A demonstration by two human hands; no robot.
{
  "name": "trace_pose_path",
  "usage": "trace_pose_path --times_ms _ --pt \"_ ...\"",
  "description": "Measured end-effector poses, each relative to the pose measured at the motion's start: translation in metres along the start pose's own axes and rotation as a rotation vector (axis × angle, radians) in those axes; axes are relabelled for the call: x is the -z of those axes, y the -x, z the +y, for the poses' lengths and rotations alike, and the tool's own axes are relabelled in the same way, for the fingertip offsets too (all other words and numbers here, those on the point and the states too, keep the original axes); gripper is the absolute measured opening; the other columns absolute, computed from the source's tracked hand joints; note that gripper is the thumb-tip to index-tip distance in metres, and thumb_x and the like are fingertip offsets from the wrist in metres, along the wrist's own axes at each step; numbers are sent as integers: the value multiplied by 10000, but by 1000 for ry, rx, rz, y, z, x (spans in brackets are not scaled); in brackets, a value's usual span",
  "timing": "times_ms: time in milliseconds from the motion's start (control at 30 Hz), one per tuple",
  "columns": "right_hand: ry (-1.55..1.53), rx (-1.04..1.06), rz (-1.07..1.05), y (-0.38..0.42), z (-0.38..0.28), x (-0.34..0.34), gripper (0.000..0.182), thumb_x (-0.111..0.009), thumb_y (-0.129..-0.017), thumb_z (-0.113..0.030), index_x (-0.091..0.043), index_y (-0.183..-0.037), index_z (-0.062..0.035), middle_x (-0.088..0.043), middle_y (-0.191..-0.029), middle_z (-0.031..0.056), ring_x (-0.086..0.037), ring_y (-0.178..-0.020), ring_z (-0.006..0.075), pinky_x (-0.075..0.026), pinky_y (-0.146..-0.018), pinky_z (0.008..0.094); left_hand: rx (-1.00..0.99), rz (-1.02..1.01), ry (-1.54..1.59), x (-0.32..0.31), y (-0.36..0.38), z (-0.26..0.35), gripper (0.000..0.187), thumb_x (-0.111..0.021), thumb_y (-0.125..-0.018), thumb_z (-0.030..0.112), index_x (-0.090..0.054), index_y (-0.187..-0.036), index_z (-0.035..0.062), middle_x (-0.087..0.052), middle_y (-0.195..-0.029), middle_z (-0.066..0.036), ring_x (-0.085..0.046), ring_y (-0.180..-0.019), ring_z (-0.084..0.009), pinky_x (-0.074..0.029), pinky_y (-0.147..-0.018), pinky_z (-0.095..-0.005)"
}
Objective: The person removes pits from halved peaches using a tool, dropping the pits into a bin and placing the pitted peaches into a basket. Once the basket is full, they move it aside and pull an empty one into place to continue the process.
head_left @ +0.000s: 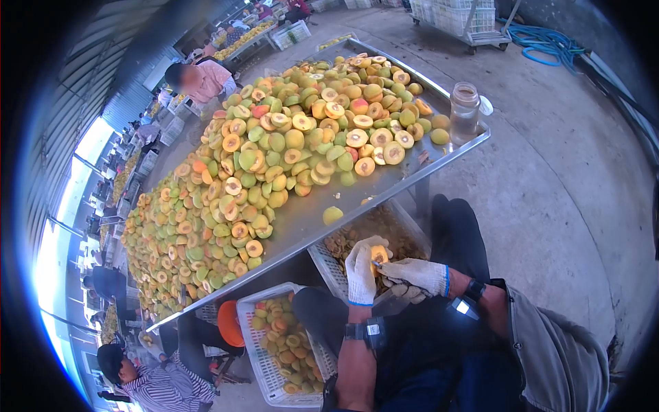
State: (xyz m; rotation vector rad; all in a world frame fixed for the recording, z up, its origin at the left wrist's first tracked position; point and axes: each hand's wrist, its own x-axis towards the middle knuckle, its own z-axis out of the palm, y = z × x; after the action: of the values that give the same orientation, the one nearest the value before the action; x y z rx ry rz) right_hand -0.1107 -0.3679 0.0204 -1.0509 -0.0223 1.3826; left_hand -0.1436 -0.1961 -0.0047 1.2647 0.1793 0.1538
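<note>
In my gloved left hand (pixel 362 272) is a halved yellow peach (pixel 378 256), its cut face turned toward my other hand. My right hand (pixel 417 275), also gloved, is closed around a small metal tool (pixel 377 264) whose tip touches the peach half at its centre; most of the tool is hidden by the fingers. Both hands are above a white plastic crate (pixel 330 273) holding brown pits and scraps. Just beyond them, a single peach half (pixel 333 215) lies near the edge of the metal table (pixel 302 214).
A large heap of halved peaches (pixel 274 144) covers much of the table. A clear jar (pixel 465 113) stands at its right corner. Another white crate (pixel 249 336) holds peach halves, beside an orange bucket (pixel 231 324). Co-workers sit at left; a blue hose (pixel 542 42) lies behind.
</note>
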Motion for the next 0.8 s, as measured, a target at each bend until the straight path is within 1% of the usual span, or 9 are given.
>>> trace_pose_path --times_ms 267,333,467,533,567,667,733,767,800 --pt "-166 -32 -111 -1 9 -1 431 -520 -1083 -513 -595 -960 -107 -421 -609 -84 -372 -435 19 -305 -343 192 -46 -15 11 3 5 -3 413 -480 -1064 329 -664 -1138 -33 -710 -1067 -140 -687 -886 -208 -572 -804 -336" --pt "-328 -49 -217 -5 14 3 444 -493 -1092 -517 -606 -1011 -96 -424 -638 -82 -364 -439 19 -297 -338 193 -38 -25 55 3 6 -4 445 -499 -1062 372 -664 -1143 -33 -704 -1048 -156 -687 -868 -218 -576 -776 -340" --pt "-346 -29 -231 0 18 0 438 -480 -1097 -513 -600 -1032 -97 -447 -689 -74 -355 -442 17 -295 -339 193 -70 -13 89 1 8 -8 479 -515 -1056 415 -656 -1169 -28 -698 -1020 -180 -686 -845 -230 -581 -753 -347" --pt "-381 -65 -271 9 16 -7 433 -527 -1080 -518 -526 -809 -181 -401 -611 -113 -314 -416 -1 -240 -345 184 -34 -91 154 5 12 -9 487 -519 -1052 423 -643 -1201 -24 -695 -1043 -191 -692 -859 -245 -590 -756 -358" --pt "-380 -66 -271 7 17 -8 433 -527 -1080 -518 -526 -809 -181 -401 -611 -113 -314 -416 -1 -240 -345 184 -35 -89 154 6 12 -10 487 -519 -1052 423 -643 -1201 -24 -695 -1043 -191 -692 -859 -245 -590 -756 -358" --pt "-282 3 -158 6 15 -10 450 -531 -1071 -541 -528 -815 -172 -411 -612 -107 -328 -426 -1 -269 -359 183 16 -52 166 0 13 -1 501 -528 -1044 429 -630 -1232 -24 -699 -1066 -187 -699 -857 -255 -598 -753 -362" --pt "-42 -7 -42 13 5 -16 511 -498 -1057 -602 -564 -830 -150 -427 -604 -77 -385 -435 38 -342 -385 210 88 -37 70 -6 15 15 494 -542 -1043 422 -638 -1225 -28 -702 -1069 -188 -703 -845 -260 -605 -743 -361" --pt "-43 -12 -45 14 4 -18 511 -498 -1057 -602 -564 -830 -150 -427 -604 -77 -385 -435 38 -342 -385 210 90 -32 71 -7 13 14 494 -542 -1043 422 -638 -1225 -28 -702 -1069 -188 -703 -845 -260 -605 -743 -361" --pt "124 9 49 15 2 -19 548 -475 -1048 -625 -593 -857 -126 -448 -604 -55 -425 -447 65 -373 -398 232 179 45 89 -8 10 10 476 -548 -1047 408 -655 -1198 -31 -704 -1044 -184 -702 -819 -255 -600 -728 -352"
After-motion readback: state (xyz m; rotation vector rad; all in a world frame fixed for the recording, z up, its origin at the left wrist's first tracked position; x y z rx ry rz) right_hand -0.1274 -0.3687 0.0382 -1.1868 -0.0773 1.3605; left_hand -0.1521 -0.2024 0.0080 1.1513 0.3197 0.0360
